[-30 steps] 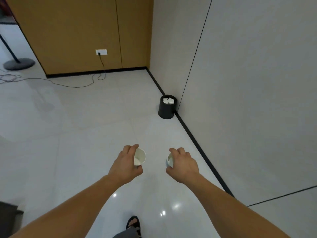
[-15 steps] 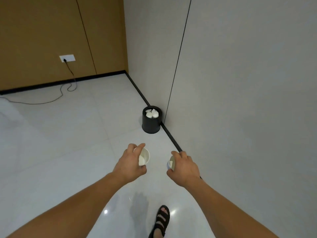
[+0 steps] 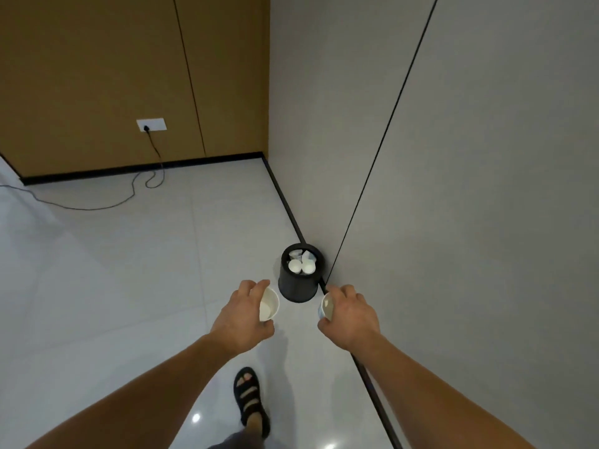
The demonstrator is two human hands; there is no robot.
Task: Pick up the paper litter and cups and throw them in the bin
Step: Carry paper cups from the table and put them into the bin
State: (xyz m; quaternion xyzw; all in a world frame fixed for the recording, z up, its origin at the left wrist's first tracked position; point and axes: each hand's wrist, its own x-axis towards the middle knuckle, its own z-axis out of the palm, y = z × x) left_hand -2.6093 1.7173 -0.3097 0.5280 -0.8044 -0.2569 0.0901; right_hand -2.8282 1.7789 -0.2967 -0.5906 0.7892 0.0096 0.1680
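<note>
Bin (image 3: 296, 288) is way closer now, just beyond the hands. Left hand (image 3: 241, 315) grips a white cup (image 3: 269, 304), right hand (image 3: 351, 315) grips a second cup (image 3: 325, 306).

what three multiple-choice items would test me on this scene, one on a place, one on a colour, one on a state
1. Where does the bin stand?
A. in the middle of the floor
B. by the foot of the grey wall
C. right under the socket

2. What colour is the bin?
A. black
B. white
C. brown

3. The left hand is:
A. empty, with straight fingers
B. flat on the bin
C. gripping a cup

Key:
1 B, the bin sits at the dark skirting of the grey wall.
2 A, its side and rim are black.
3 C, the fingers and thumb curl round the white cup.
</note>
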